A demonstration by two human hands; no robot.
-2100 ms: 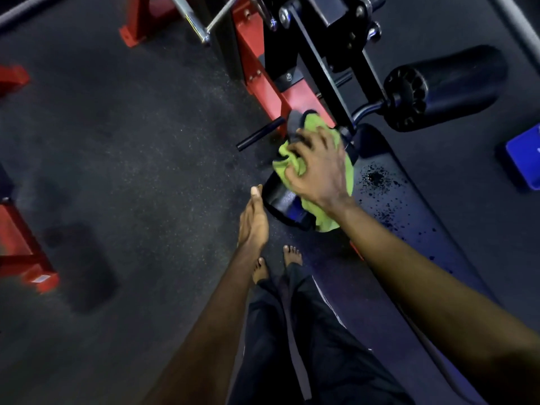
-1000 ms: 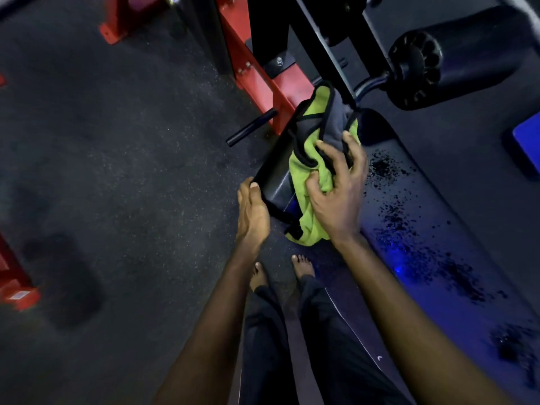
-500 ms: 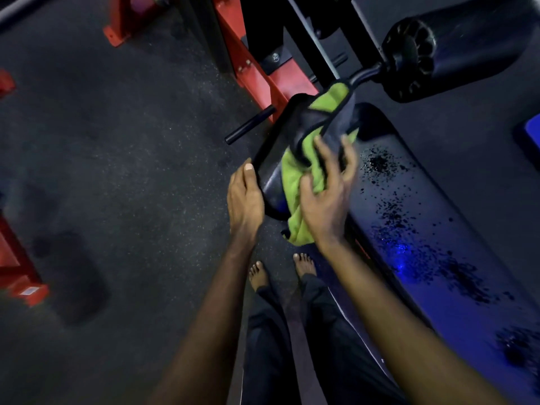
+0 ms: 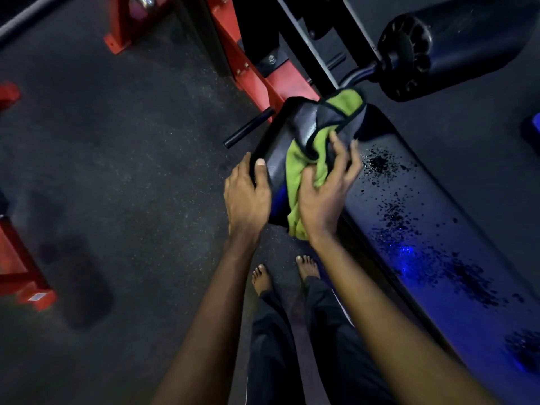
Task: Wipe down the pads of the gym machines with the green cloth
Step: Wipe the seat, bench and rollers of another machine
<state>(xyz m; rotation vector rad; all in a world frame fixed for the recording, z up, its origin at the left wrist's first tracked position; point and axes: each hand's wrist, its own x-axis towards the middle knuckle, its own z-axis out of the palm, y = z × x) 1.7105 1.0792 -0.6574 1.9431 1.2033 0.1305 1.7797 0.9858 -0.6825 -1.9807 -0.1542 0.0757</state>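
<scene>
A dark speckled rubber floor (image 4: 117, 171) fills the room. Red machine frames (image 4: 251, 74) stand on it, cut off at the top and left. A long black bench pad (image 4: 438, 229) is spattered with droplets and blue glare. A roller pad (image 4: 467, 33) sits beyond its far end. The green cloth (image 4: 301, 168) drapes over the small seat pad (image 4: 280, 141) from far edge to near edge. The right hand (image 4: 324, 197) grasps the bunched cloth. The left hand (image 4: 245, 197) grips the seat pad's left edge, fingertips hidden.

Bare forearms, bare feet (image 4: 261, 278); black trousers (image 4: 295, 346) w/ thin white side stripe.
</scene>
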